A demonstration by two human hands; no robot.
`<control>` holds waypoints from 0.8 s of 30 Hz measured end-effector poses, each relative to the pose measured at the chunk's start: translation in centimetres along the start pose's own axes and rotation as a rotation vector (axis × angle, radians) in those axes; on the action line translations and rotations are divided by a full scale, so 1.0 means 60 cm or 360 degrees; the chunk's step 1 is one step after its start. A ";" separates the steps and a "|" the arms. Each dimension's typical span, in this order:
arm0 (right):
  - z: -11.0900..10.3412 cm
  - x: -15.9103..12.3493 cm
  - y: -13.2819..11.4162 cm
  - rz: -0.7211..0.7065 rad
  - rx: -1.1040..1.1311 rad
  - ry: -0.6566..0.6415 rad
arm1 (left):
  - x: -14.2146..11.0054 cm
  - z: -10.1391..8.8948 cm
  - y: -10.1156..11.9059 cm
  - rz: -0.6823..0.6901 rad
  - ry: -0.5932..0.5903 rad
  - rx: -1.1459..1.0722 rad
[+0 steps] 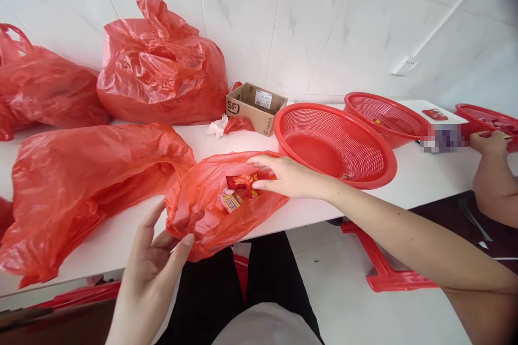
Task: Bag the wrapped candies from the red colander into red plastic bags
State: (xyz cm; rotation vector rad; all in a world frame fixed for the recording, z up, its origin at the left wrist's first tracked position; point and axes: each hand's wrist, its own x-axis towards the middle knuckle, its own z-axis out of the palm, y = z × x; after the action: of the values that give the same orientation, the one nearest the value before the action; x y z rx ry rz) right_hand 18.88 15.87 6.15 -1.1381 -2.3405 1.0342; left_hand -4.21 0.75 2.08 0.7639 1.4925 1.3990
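Note:
A small red plastic bag [210, 210] lies open at the near edge of the white table [413, 178]. Small red and yellow candy packets [238, 191] show inside its mouth. My left hand [156, 250] pinches the bag's lower rim between thumb and fingers. My right hand [283, 175] reaches into the mouth from the right, its fingers closed around the packets and the bag's upper edge. A red mesh basket [335, 143] stands just right of the bag, holding one small item.
Large stuffed red bags [159, 67] [81, 183] [36, 86] fill the left and back. A small cardboard box [256, 108] sits by the wall. A second red basket [384, 116] and a third [488, 118] lie farther right, where another person's hand [491, 143] rests. A red stool [384, 267] stands below.

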 end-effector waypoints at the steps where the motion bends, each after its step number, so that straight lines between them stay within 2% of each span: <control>1: -0.004 -0.005 -0.004 -0.0012 -0.0022 0.0070 | -0.001 0.000 0.000 -0.0016 -0.0003 0.0022; 4: -0.042 -0.022 -0.006 -0.0028 -0.0095 0.0407 | -0.005 -0.003 -0.001 -0.0020 0.0002 0.0069; 6: -0.083 -0.036 0.014 0.0103 -0.0320 0.0575 | -0.007 -0.004 -0.003 -0.0009 0.0016 0.0101; 7: -0.105 -0.043 0.032 0.0234 -0.0487 0.0581 | -0.007 -0.005 -0.004 -0.0004 0.0026 0.0115; 9: -0.144 -0.059 0.080 0.0641 -0.0821 0.0370 | -0.005 -0.008 -0.006 0.0004 0.0033 0.0129; 10: -0.160 -0.067 0.107 0.0894 -0.0919 0.0153 | -0.004 -0.009 -0.008 0.0006 0.0027 0.0131; 12: -0.179 -0.080 0.153 0.1285 -0.0941 -0.0284 | 0.001 -0.012 -0.010 0.0004 -0.0006 0.0139; 13: -0.183 -0.085 0.170 0.1384 -0.0900 -0.0442 | 0.004 -0.013 -0.011 0.0004 -0.0031 0.0145; 14: -0.184 -0.087 0.181 0.1416 -0.0844 -0.0543 | 0.006 -0.014 -0.013 0.0008 -0.0054 0.0147; 16: -0.179 -0.084 0.188 0.1357 -0.0736 -0.0615 | 0.010 -0.012 -0.013 0.0024 -0.0079 0.0133; 20: -0.154 -0.058 0.172 0.1235 -0.0479 -0.0738 | 0.005 -0.001 -0.006 0.0025 -0.0036 0.0084; 24: -0.145 -0.035 0.157 0.1125 -0.0244 -0.0726 | -0.002 0.004 -0.002 0.0013 0.0011 0.0058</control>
State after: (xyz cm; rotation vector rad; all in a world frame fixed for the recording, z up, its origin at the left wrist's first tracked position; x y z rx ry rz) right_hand 30.23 22.15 5.17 -2.0648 -2.4146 1.4867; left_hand -3.93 0.72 1.98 0.7892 1.5252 1.3850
